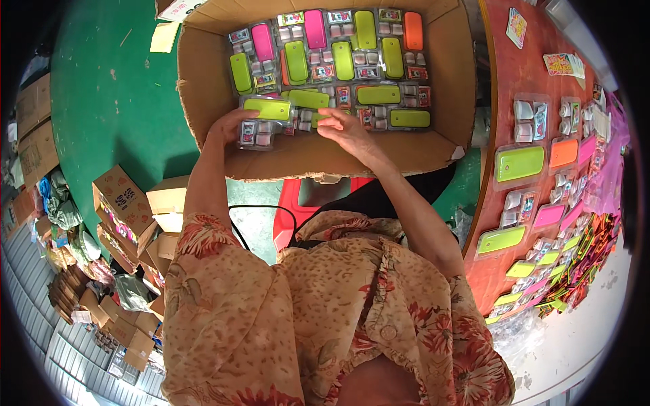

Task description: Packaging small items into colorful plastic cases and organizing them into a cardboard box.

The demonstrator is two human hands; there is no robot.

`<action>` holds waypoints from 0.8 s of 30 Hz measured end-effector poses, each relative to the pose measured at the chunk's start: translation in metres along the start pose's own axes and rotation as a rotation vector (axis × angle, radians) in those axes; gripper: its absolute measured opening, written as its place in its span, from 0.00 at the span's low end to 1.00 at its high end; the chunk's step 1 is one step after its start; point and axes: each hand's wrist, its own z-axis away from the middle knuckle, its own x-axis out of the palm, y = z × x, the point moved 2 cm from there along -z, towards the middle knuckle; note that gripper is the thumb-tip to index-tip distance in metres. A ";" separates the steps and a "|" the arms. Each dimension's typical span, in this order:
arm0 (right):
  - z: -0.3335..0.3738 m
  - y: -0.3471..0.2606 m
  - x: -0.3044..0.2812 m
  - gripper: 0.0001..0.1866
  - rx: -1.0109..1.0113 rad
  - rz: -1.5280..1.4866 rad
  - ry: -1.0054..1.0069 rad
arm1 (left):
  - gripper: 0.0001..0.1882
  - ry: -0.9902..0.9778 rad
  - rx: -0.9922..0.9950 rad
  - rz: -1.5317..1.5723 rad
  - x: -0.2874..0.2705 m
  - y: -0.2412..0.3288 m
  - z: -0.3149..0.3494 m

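A large cardboard box [460, 74] in front of me holds rows of clear blister packs with lime green, pink and orange phone-shaped plastic pieces and small wrapped items. At its near left corner, my left hand [229, 126] grips the edge of a blister pack [268, 109] with a lime green piece. That pack lies tilted over its neighbours. Just right of it, my right hand [347, 132] hovers over the near row, fingers apart and nothing visible in them. Beneath its fingertips a green piece is partly hidden.
To the right, a reddish-brown table [497, 81] carries more blister packs [520, 164] in rows and printed cards [516, 28]. A red stool [288, 216] stands below the box. Opened cartons [122, 199] sit on the green floor [101, 88] at the left.
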 end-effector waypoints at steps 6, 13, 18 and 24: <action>0.034 -0.013 0.022 0.21 0.012 -0.097 -0.117 | 0.19 0.100 -0.051 0.051 -0.011 -0.003 -0.003; 0.060 -0.017 0.034 0.22 -0.091 0.146 -0.201 | 0.18 0.211 0.006 0.082 -0.017 -0.002 -0.008; 0.069 -0.025 0.037 0.21 -0.008 0.183 -0.226 | 0.19 0.540 0.241 -0.167 -0.020 -0.010 -0.012; 0.073 -0.021 0.038 0.21 -0.016 0.182 -0.238 | 0.34 0.943 0.546 -0.807 -0.020 -0.028 -0.013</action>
